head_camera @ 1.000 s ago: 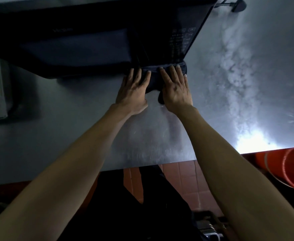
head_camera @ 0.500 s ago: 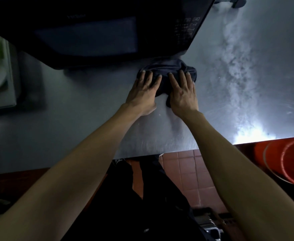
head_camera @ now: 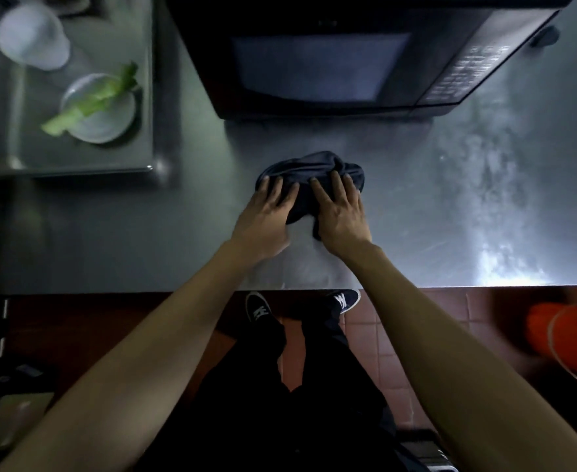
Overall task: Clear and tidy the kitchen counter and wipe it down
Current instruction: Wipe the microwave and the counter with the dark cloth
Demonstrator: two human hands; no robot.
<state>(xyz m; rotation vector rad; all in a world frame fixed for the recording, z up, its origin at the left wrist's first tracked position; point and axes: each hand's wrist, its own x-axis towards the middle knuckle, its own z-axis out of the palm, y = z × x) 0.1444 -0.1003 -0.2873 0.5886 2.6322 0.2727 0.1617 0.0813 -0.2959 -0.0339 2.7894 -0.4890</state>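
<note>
A bunched dark cloth (head_camera: 309, 172) lies on the steel counter (head_camera: 433, 206) in front of the black microwave (head_camera: 331, 56). My left hand (head_camera: 266, 216) presses flat on the cloth's left side with fingers spread. My right hand (head_camera: 340, 211) presses on its right side, fingers straight. A smeared wet streak (head_camera: 498, 206) shines on the counter to the right.
At the back left a sink (head_camera: 151, 97) holds a white plate (head_camera: 110, 120) with a green vegetable scrap (head_camera: 86, 107) and a white cup (head_camera: 31, 35). An orange bucket (head_camera: 573, 342) stands on the tiled floor at the right. The counter's front edge runs just behind my shoes.
Both hands have pulled the cloth back from under the microwave's front edge toward me across the counter. The view has shifted, bringing the sink into sight.
</note>
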